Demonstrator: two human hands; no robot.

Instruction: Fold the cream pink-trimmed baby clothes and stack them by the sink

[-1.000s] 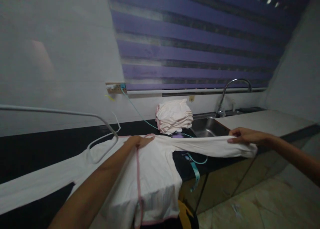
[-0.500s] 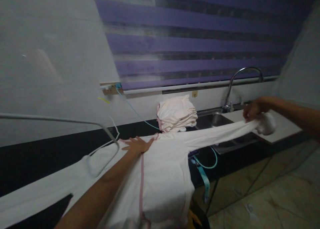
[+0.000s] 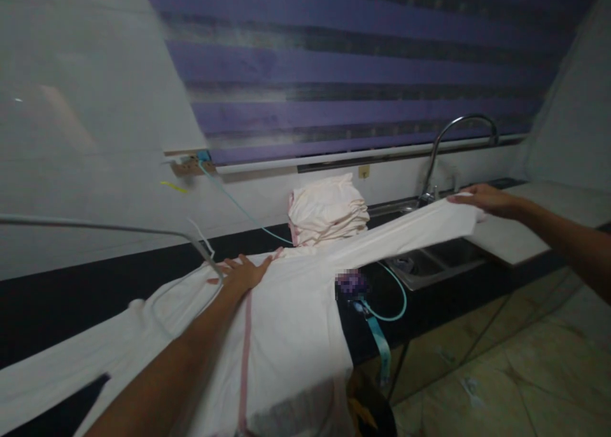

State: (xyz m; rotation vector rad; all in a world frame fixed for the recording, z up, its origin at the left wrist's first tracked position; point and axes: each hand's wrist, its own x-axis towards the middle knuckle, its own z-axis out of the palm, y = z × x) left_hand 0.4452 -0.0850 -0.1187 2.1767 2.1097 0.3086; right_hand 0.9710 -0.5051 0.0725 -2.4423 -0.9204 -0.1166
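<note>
A white long-sleeved garment [image 3: 291,322] with pink trim lies spread across the dark counter, its lower part reaching to the bottom of the view. My left hand [image 3: 241,273] rests flat with spread fingers near its neckline. At the right, my right hand [image 3: 482,200] grips the end of one sleeve and holds it stretched out above the sink. The other sleeve runs off to the left along the counter. Behind the garment sits a stack of folded white clothes [image 3: 329,209] with pink edges.
A grey bent rod [image 3: 119,226] crosses the left side above the garment. The metal sink [image 3: 429,265] has a tall curved faucet [image 3: 436,151], with a pale board [image 3: 506,240] beside it. A teal cable and strap [image 3: 379,341] hang at the counter edge [image 3: 367,354].
My right hand has raised the sleeve end slightly, and the sleeve now looks flatter and wider. My left hand stays on the neckline, while the whole view has shifted a little.
</note>
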